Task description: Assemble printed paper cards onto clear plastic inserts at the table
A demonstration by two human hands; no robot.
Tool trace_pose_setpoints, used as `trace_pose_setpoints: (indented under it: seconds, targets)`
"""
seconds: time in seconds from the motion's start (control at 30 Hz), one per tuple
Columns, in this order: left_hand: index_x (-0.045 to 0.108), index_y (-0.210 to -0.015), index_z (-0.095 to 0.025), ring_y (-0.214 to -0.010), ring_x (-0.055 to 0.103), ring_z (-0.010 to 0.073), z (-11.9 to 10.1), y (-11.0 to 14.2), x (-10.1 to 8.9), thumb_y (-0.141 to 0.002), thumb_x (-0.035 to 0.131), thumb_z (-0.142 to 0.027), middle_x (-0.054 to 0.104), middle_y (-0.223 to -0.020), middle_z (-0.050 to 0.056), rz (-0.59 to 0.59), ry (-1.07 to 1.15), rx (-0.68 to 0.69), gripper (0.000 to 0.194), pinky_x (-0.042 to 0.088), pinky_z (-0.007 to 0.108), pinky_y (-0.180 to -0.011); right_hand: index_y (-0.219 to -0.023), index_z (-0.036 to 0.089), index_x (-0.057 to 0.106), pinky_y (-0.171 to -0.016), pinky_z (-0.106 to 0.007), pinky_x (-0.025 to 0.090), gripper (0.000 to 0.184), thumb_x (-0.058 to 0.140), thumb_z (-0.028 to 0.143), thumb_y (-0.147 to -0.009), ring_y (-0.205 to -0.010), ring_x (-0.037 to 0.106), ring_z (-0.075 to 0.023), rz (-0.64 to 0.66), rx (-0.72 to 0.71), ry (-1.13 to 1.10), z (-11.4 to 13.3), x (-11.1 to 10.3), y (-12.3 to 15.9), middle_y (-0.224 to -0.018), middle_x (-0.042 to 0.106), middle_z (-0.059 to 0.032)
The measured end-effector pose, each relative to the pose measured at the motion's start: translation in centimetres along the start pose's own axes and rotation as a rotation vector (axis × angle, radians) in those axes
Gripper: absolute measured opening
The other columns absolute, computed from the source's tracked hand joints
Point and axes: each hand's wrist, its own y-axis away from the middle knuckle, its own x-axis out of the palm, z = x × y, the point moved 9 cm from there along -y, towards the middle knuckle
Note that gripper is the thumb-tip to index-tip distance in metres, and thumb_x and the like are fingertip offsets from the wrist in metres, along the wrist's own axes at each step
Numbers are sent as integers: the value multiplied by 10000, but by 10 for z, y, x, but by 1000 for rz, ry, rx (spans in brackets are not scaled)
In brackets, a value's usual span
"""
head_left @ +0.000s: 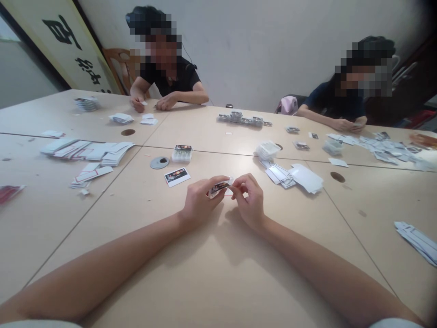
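Note:
Above the middle of the table, my left hand (201,198) is closed around a small clear box with a dark printed card (219,186) at its face. My right hand (248,196) is closed too, its thumb and forefinger pinching the right end of that dark card. Whether the card is inside the box or on it, my fingers hide. Left of my hands lies a similar printed card (176,176) with a white border. Behind it sits a clear box of cards (182,153), beside a grey round cable cap (159,162).
White red-edged cards (87,150) lie spread at the left. To the right are black-framed cards (278,174), blank white cards (306,178) and a stack of clear boxes (268,149). Two people sit across the table (218,273), handling cards; small boxes (236,117) stand near them.

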Motion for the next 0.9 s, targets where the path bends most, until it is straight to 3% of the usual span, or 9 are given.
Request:
trace_pose_setpoints:
  seconds: [0.43,0.73,0.9]
  targets:
    - [678,-1038,-227,-753,704,132,-9,-1,-7,-805,689,-116,762,-923,15,-84,5,96,259,530,227,-717,-818,220,563,-553,-239,498,127,567,133,-910,-735,566,-138,-42,-104,75,14,-3,1,-799,548,-3]
    - [654,-1072,-230,-728,678,113,-18,0,-7,-841,646,-107,753,-880,1,-72,-55,212,262,512,217,-692,-875,210,567,-526,-235,498,97,537,134,-926,-841,606,-160,-71,-200,129,24,-4,3,-911,585,-54]
    - [650,-1091,-243,-747,677,114,-18,1,-6,-855,636,-115,752,-894,2,-59,-62,221,268,505,219,-704,-875,219,571,-559,-260,510,121,524,122,-931,-846,627,-171,-99,-212,147,25,-6,5,-873,640,-50]
